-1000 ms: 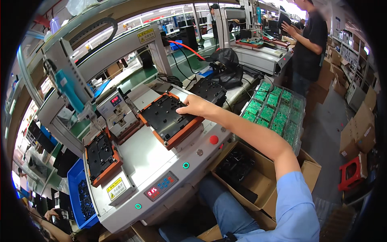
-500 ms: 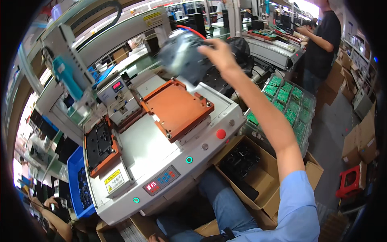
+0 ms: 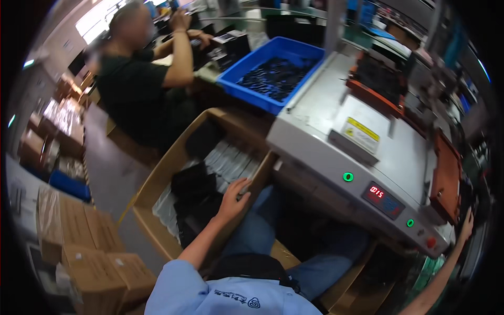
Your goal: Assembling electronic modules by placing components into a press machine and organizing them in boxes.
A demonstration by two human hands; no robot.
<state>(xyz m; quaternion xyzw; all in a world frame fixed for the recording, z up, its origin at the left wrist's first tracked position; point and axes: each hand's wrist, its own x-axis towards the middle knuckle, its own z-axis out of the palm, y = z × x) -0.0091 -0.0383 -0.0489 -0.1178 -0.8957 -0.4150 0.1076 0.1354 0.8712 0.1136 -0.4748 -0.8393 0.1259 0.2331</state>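
My left hand (image 3: 234, 201) is over the near right side of a cardboard box (image 3: 144, 215), its fingers loosely bent and apart, with nothing plainly held. Inside the box lie black flat pieces (image 3: 190, 181) and clear plastic wrapping (image 3: 231, 160). Far to the right, my right hand (image 3: 466, 227) reaches past the machine's corner beside a dark object (image 3: 466, 197). Blur and the picture's dark rim hide whether its fingers grip that object. Between my hands stands the white bench machine (image 3: 315, 134), with an orange fixture plate (image 3: 446, 176) and an orange-framed black fixture (image 3: 375, 84).
A blue bin (image 3: 244, 94) of small black parts stands beyond the cardboard box. A co-worker in dark clothes (image 3: 131, 89) sits at the far left. Stacked cartons (image 3: 94, 268) are at the lower left. The machine's front has green-ringed buttons (image 3: 348, 177) and a red knob (image 3: 431, 242).
The view has swung left. My right hand, earlier raised with a dark glossy sheet-like thing above the machine's back, is now low at the right. My left hand has come up to the cardboard box.
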